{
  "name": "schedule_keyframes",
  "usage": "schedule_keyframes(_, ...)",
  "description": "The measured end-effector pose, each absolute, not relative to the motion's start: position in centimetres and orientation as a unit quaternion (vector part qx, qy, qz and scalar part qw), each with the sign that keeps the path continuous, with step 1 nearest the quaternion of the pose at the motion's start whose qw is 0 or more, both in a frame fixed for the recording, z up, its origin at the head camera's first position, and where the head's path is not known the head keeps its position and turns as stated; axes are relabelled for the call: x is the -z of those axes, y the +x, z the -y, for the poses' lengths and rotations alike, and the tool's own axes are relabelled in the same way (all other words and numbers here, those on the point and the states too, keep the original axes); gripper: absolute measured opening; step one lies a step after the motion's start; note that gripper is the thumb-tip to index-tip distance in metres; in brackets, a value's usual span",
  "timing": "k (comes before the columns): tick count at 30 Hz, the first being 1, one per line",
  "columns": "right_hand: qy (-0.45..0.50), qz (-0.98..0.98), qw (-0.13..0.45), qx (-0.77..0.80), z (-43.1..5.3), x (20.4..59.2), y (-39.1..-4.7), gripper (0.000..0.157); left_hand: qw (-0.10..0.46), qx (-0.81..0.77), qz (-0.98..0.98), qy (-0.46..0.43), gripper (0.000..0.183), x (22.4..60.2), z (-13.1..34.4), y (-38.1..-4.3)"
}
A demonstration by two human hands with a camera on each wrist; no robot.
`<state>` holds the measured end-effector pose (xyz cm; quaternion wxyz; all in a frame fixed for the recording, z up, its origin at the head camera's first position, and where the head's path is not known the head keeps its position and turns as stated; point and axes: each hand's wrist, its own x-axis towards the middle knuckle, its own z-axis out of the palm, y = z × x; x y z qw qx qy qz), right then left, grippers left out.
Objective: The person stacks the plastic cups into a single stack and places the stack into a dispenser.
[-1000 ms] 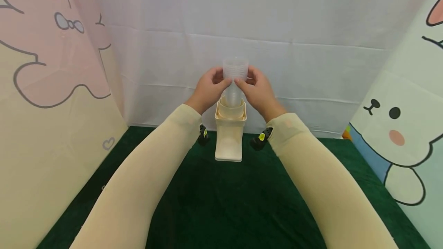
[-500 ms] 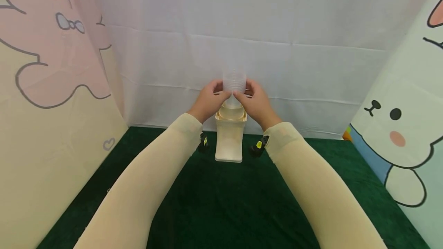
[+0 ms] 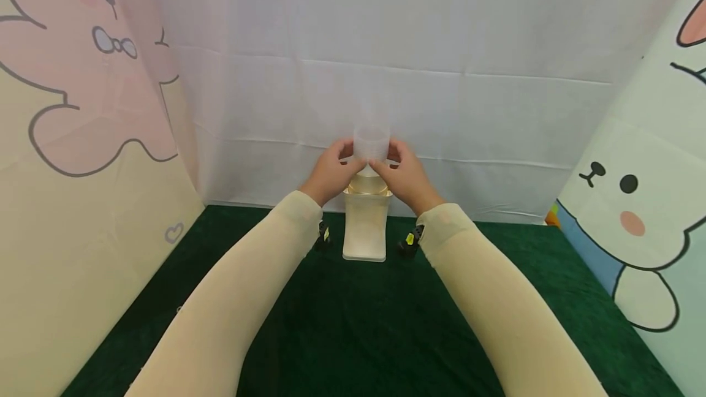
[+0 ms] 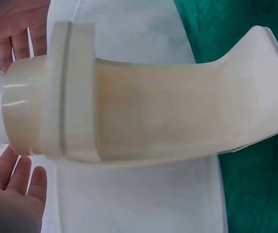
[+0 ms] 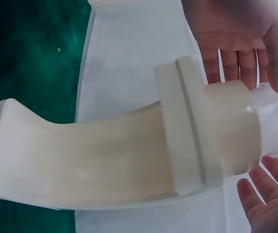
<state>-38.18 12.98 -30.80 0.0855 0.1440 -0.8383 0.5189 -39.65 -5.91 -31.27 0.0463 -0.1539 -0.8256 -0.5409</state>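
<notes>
A stack of clear plastic cups (image 3: pixel 372 143) stands upright in the round cream collar (image 4: pixel 26 104) on top of a cream cup dispenser (image 3: pixel 365 228). My left hand (image 3: pixel 333 173) holds the stack from the left side, its thumb at the front. From the right, my right hand (image 3: pixel 406 176) grips the same stack, and the two thumbs nearly meet. In the wrist views, the lower cups (image 5: pixel 273 121) go into the collar, where their bottom ends are hidden. Fingers of both hands spread along either side of the collar.
Below its collar the dispenser has an open curved front and a flat foot on the green cloth (image 3: pixel 364 323). A white curtain (image 3: pixel 496 109) hangs close behind. Printed cartoon panels (image 3: pixel 110 201) stand at the left and right.
Both hands have moved down with the cup stack, which now sits lower in the dispenser's collar. The dispenser stays in place.
</notes>
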Motion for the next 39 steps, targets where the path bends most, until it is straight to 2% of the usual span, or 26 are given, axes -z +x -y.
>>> schedule_keyframes(11,0.123,0.847,0.037,-0.516,-13.5,32.5,-37.8,0.069,0.024,0.531,0.836,-0.139,0.057,33.2,6.0,-39.1)
schedule_keyframes(17,0.113,0.855,0.05,-0.504,-13.4,32.2,-37.8,0.076,0.026,0.538,0.831,-0.136,0.065,32.5,6.2,-39.2)
schedule_keyframes(25,0.098,0.858,0.068,-0.499,-12.9,31.7,-38.1,0.071,0.048,0.526,0.838,-0.138,0.06,31.4,6.0,-39.2)
schedule_keyframes(39,0.105,0.86,0.076,-0.493,-13.1,32.3,-38.0,0.067,0.044,0.521,0.843,-0.124,0.058,31.7,5.7,-39.4)
